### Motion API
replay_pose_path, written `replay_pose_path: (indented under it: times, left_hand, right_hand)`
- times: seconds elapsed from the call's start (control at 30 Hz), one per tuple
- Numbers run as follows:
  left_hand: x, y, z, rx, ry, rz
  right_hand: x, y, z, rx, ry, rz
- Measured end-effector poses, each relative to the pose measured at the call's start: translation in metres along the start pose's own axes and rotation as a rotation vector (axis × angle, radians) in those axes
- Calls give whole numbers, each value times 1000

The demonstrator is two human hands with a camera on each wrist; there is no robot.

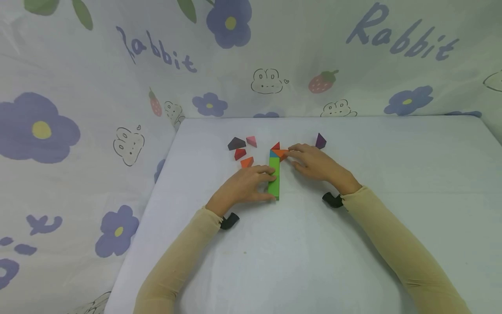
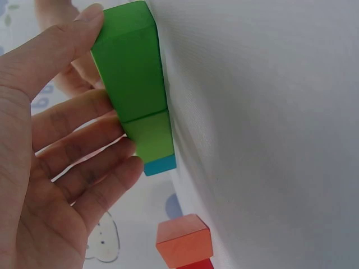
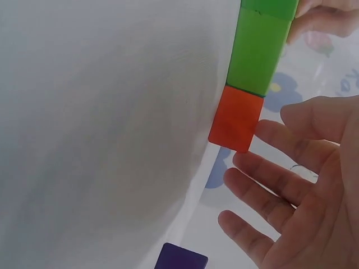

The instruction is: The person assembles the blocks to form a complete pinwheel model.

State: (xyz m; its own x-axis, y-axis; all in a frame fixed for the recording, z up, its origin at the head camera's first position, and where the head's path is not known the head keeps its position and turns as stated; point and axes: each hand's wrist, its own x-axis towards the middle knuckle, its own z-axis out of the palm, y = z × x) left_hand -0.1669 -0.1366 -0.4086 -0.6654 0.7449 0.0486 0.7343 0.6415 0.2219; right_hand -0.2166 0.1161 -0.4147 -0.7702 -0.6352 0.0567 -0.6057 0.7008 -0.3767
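Note:
A long green bar [image 1: 274,188], with a seam between a darker and a lighter part in the wrist views, lies on the table. My left hand [image 1: 248,182] reaches over it from the left. Its thumb touches the near end and its outstretched fingers rest along one side. Beyond the bar's far end sit a blue triangular block [image 1: 272,153], an orange block [image 1: 282,154] and a red triangular block [image 1: 276,146]. My right hand [image 1: 313,162] has its fingers extended, fingertips right at the orange block's right side. The right thumb stays apart from the block.
Left of the bar lie a loose orange block [image 1: 247,162], a red block [image 1: 240,154], a dark grey block [image 1: 236,144] and a pink block [image 1: 252,141]. A purple block [image 1: 320,141] lies beyond the right hand. A printed cloth [image 1: 298,52] hangs behind the white table [image 1: 298,261].

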Motion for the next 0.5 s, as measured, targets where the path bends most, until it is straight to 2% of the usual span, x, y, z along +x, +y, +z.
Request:
replay_pose_path:
  times: [0.17, 0.33, 0.5]
  left_hand:
    - [0, 0, 2, 9, -2, 0]
    - [1, -1, 2, 14, -1, -2]
    - [1, -1, 2, 9, 9, 6]
  right_hand:
    - [-1, -1, 1, -19, 20, -12]
    - [4, -5, 4, -27, 49, -100]
    - [12, -11, 9, -39, 29, -148]
